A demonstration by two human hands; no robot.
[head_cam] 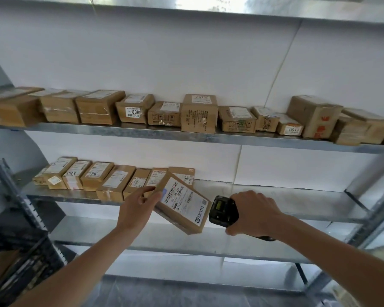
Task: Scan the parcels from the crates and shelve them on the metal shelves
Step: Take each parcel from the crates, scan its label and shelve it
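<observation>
My left hand (138,204) holds a small brown cardboard parcel (182,202) by its left edge, tilted, with its white barcode label facing up. The parcel hangs in front of the middle metal shelf (286,196). My right hand (255,212) grips a black handheld scanner (223,210), whose head sits just right of the parcel and points at its label. A row of several shelved parcels (98,177) fills the left part of the middle shelf, ending right behind the held parcel.
The upper shelf (186,135) carries a full row of brown boxes (197,113). The right half of the middle shelf and the lower shelf (164,240) are bare metal. A black crate (16,258) stands at the lower left beside the shelf upright.
</observation>
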